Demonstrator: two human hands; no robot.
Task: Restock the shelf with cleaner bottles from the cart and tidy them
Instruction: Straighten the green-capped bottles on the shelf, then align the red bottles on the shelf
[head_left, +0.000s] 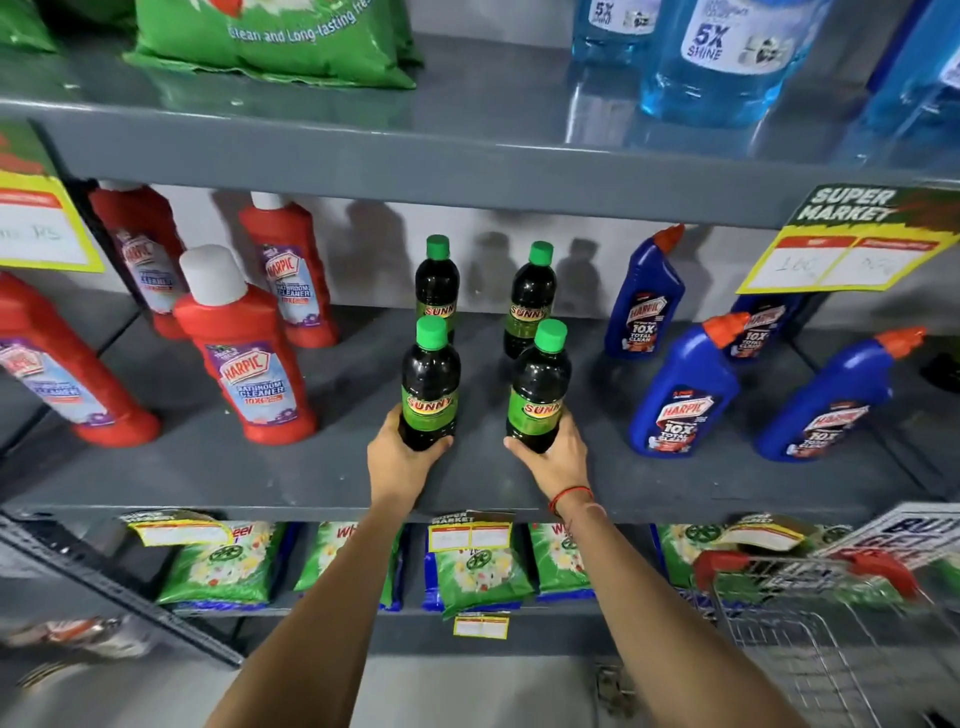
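Two dark cleaner bottles with green caps stand upright at the front of the grey middle shelf (260, 478). My left hand (397, 460) grips the base of the left bottle (429, 384). My right hand (556, 460) grips the base of the right bottle (537, 387). Behind them stand two more of the same bottles, one at back left (436, 280) and one at back right (530, 296). The wire cart (810, 623) with red handle grips is at the lower right.
Red bathroom cleaner bottles (244, 358) stand to the left and blue toilet cleaner bottles (685, 395) to the right on the same shelf. Price tags hang from the shelf above. Green detergent bags (223, 566) fill the lower shelf; blue liquid bottles (722, 57) are on the top one.
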